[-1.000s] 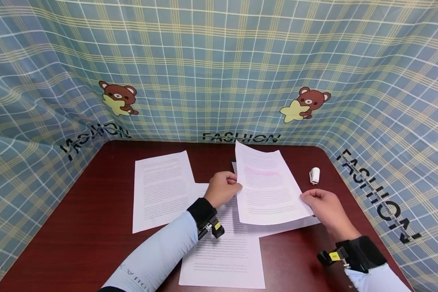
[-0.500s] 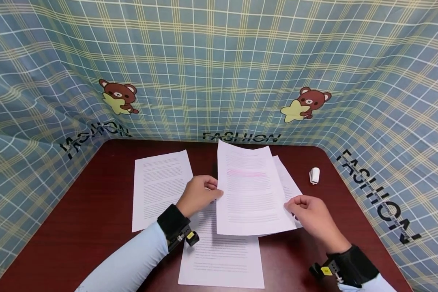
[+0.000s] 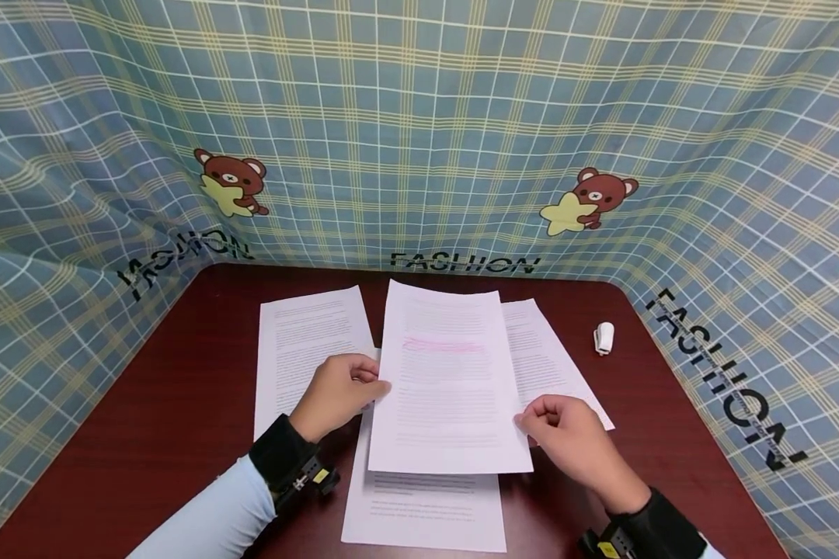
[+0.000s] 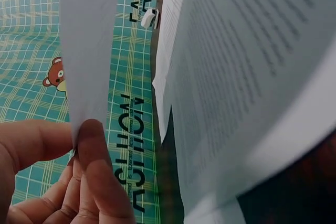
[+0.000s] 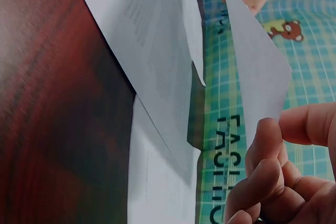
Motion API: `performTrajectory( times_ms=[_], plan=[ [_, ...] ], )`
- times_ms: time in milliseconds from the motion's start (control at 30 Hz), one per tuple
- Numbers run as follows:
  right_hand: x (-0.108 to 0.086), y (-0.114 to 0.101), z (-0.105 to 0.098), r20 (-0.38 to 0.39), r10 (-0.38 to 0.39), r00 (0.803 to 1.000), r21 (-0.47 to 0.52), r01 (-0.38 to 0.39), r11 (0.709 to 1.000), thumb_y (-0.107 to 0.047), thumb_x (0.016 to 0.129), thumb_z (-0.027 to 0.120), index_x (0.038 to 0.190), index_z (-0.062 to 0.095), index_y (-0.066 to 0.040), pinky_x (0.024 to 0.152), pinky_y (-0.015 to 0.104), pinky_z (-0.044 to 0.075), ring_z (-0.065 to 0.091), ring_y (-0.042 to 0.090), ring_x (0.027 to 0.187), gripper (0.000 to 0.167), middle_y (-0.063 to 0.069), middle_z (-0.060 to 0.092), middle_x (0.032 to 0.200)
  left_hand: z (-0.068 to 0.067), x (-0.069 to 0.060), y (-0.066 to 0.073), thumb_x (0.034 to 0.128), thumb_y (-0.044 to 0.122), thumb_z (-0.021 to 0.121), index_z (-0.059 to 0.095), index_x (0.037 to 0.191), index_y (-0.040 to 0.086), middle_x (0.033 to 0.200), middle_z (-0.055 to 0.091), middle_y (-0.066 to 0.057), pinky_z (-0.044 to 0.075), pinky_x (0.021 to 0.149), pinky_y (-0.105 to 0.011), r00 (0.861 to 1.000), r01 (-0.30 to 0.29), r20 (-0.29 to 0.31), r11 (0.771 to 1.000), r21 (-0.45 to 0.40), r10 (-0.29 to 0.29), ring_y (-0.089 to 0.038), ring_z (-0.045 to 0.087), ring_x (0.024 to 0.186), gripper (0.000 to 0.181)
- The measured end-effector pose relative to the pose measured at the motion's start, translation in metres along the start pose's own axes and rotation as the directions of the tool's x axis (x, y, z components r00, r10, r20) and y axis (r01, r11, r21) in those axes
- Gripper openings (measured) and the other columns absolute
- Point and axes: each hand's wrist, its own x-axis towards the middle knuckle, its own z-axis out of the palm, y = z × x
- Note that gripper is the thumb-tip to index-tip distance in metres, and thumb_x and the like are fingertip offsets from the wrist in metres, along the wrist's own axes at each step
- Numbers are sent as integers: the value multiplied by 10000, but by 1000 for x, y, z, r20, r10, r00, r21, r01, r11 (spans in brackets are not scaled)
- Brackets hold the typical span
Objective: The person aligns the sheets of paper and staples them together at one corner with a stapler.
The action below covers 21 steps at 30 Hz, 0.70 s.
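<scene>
Left hand (image 3: 337,394) and right hand (image 3: 568,436) pinch the marked sheet (image 3: 450,388) between thumb and fingers at its nine and four o'clock, seemingly to steady it, raised over a page (image 3: 422,516) showing at six.

Dark red-brown tbl (image 3: 126,435), fine wood grain, far corners rounded. Plaid cloth (image 3: 405,132) rises right behind tbl's far edge & past both side edges, so 3 sides walled: blue-grey w/ white + pale yellow lines, horiz. & vert. Looks greener in wrist views. Folds esp. marked past tbl's L edge. Printed on cloth: L bear (image 3: 238,175) above far L corner, R bear (image 3: 603,189) above far R corner, both brown, each w/ a yellow star (image 3: 565,214). Black "FASHION" lettering (image 3: 464,264) runs along far edge; repeats past L & R edges, L one distorted by folds. Light fairly even; soft sheen on tbl's bare surface in R wrist view.
</scene>
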Motion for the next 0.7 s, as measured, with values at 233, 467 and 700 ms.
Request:
performTrajectory(
  times_ms=[233,467,700],
  plan=[
    [-10,-2,14,49,-23,999,-10,23,1000,-270,920,767,758,690,-196,518,265,407,498,137,544,194,34,640,628,-9,-13,-10,859,219,826,764,956,141,824,716,24,534,689,-297,1000,0,-8,996,88,1,-130,656,749,140],
    [-17,-4,20,72,-50,996,-14,51,999,-247,904,779,752,689,-206,506,255,416,508,114,528,181,-37,606,594,-11,-24,-17,845,202,831,766,963,118,808,724,20,548,629,-296,1000,8,8,997,80,-9,-136,674,658,158],
    [-21,-1,26,106,-67,992,-13,69,998,-256,906,783,752,686,-221,495,243,424,517,96,513,186,-59,608,592,-8,-32,-23,844,184,833,759,976,96,799,720,19,552,605,-295,999,37,19,997,63,-38,-145,668,647,175]
  ],
)
